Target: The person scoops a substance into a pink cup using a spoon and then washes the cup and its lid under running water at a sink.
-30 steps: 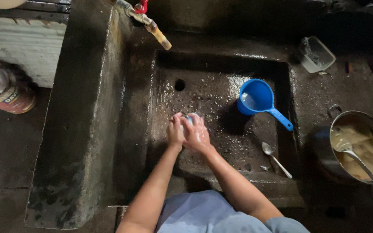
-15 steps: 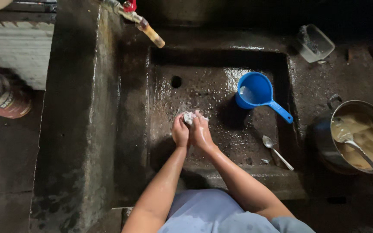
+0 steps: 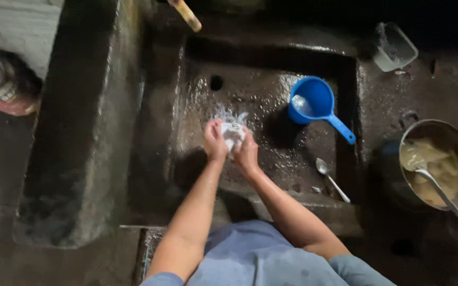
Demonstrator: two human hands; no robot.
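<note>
**Two hands on one white wad in the stone sink**

We count two hands, both closed around a single small white sudsy wad (image 3: 233, 132): the left hand (image 3: 214, 141) grips it from one side, the right hand (image 3: 247, 152) from the other, fingers curled tight. The wad sits between the palms, over the middle of the dark wet concrete sink basin (image 3: 197, 106). Whether it is cloth, sponge or something else we cannot tell; foam and fingers cover most of it.

In the basin lie one blue plastic dipper with a straight handle (image 3: 314, 103) and one metal spoon (image 3: 331, 178), both on the right side, apart from the hands. One round drain hole (image 3: 217, 82) shows further back. On the right ledge stand one clear plastic tub (image 3: 395, 46) and one metal pot of pale mush (image 3: 438, 164) with a long utensil handle (image 3: 451, 204) running out of frame.

The yellowish tap spout (image 3: 186, 15) is cut by the top edge. The far corners are too dark to read. Bare basin floor lies left of the hands, up to the thick left wall.
</note>
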